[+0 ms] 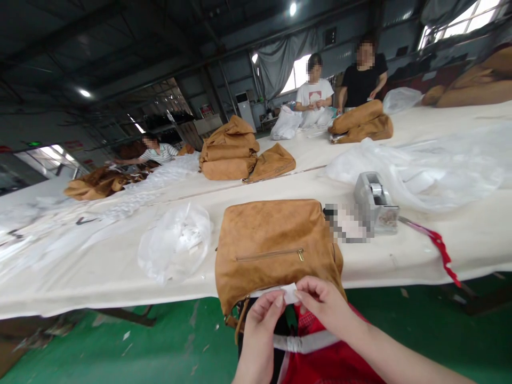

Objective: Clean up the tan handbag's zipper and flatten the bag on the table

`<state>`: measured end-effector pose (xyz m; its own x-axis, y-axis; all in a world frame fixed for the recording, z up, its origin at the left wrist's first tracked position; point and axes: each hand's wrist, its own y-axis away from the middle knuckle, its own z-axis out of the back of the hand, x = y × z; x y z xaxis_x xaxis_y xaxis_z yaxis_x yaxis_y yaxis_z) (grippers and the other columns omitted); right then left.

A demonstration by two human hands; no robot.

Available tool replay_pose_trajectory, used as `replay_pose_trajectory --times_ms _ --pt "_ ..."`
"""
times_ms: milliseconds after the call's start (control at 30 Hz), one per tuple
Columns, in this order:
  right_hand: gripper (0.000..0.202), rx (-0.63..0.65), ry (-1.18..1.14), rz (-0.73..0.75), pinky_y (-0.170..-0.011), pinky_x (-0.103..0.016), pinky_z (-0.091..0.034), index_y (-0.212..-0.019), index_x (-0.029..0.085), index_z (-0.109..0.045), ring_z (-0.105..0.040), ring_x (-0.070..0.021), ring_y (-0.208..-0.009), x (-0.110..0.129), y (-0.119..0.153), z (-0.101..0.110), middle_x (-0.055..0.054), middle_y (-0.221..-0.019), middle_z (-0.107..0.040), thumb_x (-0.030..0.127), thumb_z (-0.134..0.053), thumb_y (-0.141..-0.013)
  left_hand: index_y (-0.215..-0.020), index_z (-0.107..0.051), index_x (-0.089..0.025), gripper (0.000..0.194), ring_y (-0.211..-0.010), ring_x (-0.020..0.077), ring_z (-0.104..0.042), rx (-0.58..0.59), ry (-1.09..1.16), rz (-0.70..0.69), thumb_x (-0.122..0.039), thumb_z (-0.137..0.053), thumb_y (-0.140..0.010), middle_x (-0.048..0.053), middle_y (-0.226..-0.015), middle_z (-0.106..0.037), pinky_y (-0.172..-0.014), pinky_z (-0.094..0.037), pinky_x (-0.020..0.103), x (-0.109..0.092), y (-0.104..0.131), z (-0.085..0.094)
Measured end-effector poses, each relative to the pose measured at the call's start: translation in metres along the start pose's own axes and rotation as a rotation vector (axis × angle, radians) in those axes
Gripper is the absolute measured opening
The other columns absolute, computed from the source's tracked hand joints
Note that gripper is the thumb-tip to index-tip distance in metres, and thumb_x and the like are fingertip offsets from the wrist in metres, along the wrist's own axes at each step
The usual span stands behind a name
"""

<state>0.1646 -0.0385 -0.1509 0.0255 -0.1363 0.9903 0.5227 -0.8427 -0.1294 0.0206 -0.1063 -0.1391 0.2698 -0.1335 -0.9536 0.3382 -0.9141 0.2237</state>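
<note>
Tan suede handbag (272, 245) lies zipper-up at near edge of white surface (400, 256). Left hand (260, 320) and right hand (324, 301) fingers pinch small white paper tag (288, 293) at bag's lower edge; tape dispenser (376, 202) nearby.

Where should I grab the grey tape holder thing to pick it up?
Probably best to grip the tape dispenser across its two flat sides, coming down from above. It stands upright, and its body looks narrow enough. Avoid the front end, where the cutter likely sits.
</note>
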Motion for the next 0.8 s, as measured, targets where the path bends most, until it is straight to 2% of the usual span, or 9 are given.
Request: replay_pose_trajectory --times_ms 67,167,267,367,467,533,633,700,800 --pt "0.021 -0.018 -0.040 -0.007 -0.056 -0.024 -0.048 -0.076 0.018 -0.058 -0.059 -0.0139 -0.057 -0.002 0.000 -0.003 0.001 -0.067 -0.062 0.034 -0.052 -0.088 -0.094 -0.070 -0.017 0.038 -0.091 0.0197 -0.065 -0.019 0.057 -0.024 -0.041 -0.078 -0.065 0.008 -0.097 -0.073 -0.087 -0.049 0.033 0.007 -0.002 -0.005" --pt "0.022 -0.023 0.099 0.048 -0.059 -0.025 -0.047 -0.078 0.019 -0.059 -0.060 -0.0157 -0.062 0.004 -0.005 0.004 0.000 -0.068 -0.062 0.034 -0.050 -0.090 -0.084 -0.069 -0.015 0.032 -0.082 0.0175 -0.065 0.029 0.019 -0.046 -0.043 -0.073 -0.069 0.008 -0.088 -0.073 -0.081 -0.050 0.030 0.009 -0.010 -0.011" --pt "0.019 -0.148 0.537 0.144 -0.065 -0.029 -0.047 -0.087 0.019 -0.059 -0.061 -0.0190 -0.070 0.014 -0.022 0.022 -0.003 -0.078 -0.063 0.032 -0.047 -0.092 -0.079 -0.065 -0.016 0.027 -0.076 0.0160 -0.064 0.024 -0.172 -0.172 -0.042 -0.065 -0.077 0.005 -0.080 -0.072 -0.076 -0.049 0.028 -0.004 -0.027 -0.015" --pt "0.010 -0.266 1.024 0.131 -0.067 -0.033 -0.046 -0.088 0.017 -0.056 -0.061 -0.0237 -0.073 0.015 -0.045 0.034 -0.008 -0.081 -0.062 0.026 -0.053 -0.088 -0.084 -0.063 -0.018 0.023 -0.078 0.0176 -0.066 0.054 -0.412 -0.303 -0.041 -0.058 -0.082 0.005 -0.082 -0.072 -0.075 -0.050 0.029 -0.019 -0.054 -0.017" --pt "0.005 -0.282 1.285 0.074 -0.065 -0.033 -0.046 -0.087 0.014 -0.055 -0.062 -0.0259 -0.075 0.004 -0.061 0.031 -0.010 -0.081 -0.061 0.016 -0.056 -0.082 -0.077 -0.059 -0.020 0.017 -0.063 0.0162 -0.066 0.118 -0.554 -0.243 -0.036 -0.055 -0.082 0.002 -0.068 -0.070 -0.061 -0.050 0.026 -0.016 -0.083 -0.015" --pt "0.011 -0.287 1.362 0.081 -0.066 -0.033 -0.046 -0.090 0.013 -0.056 -0.063 -0.0256 -0.075 -0.009 -0.067 0.025 -0.011 -0.081 -0.061 0.007 -0.054 -0.080 -0.074 -0.056 -0.020 0.015 -0.047 0.0135 -0.061 0.116 -0.576 -0.121 -0.034 -0.054 -0.080 -0.001 -0.056 -0.065 -0.049 -0.045 0.023 -0.003 -0.102 -0.012" --pt "0.022 -0.264 1.452 0.122 -0.064 -0.032 -0.046 -0.091 0.013 -0.058 -0.063 -0.0245 -0.072 -0.025 -0.073 0.022 -0.010 -0.081 -0.062 -0.003 -0.052 -0.077 -0.072 -0.055 -0.021 0.016 -0.043 0.0117 -0.057 0.126 -0.557 -0.092 -0.035 -0.054 -0.079 -0.002 -0.052 -0.063 -0.046 -0.041 0.021 0.017 -0.123 -0.007" --pt "0.026 -0.238 1.495 0.164 -0.062 -0.031 -0.045 -0.090 0.014 -0.058 -0.063 -0.0240 -0.072 -0.029 -0.073 0.021 -0.010 -0.082 -0.063 -0.006 -0.050 -0.075 -0.072 -0.055 -0.021 0.018 -0.043 0.0114 -0.056 0.131 -0.538 -0.107 -0.037 -0.056 -0.078 -0.003 -0.052 -0.063 -0.046 -0.041 0.021 0.022 -0.127 -0.004" --pt "0.022 -0.216 1.440 0.209 -0.061 -0.030 -0.043 -0.088 0.014 -0.057 -0.062 -0.0228 -0.070 -0.025 -0.069 0.019 -0.008 -0.079 -0.062 -0.004 -0.049 -0.079 -0.070 -0.055 -0.020 0.022 -0.045 0.0119 -0.057 0.146 -0.489 -0.108 -0.041 -0.058 -0.075 -0.003 -0.052 -0.062 -0.049 -0.044 0.023 0.017 -0.118 -0.004"
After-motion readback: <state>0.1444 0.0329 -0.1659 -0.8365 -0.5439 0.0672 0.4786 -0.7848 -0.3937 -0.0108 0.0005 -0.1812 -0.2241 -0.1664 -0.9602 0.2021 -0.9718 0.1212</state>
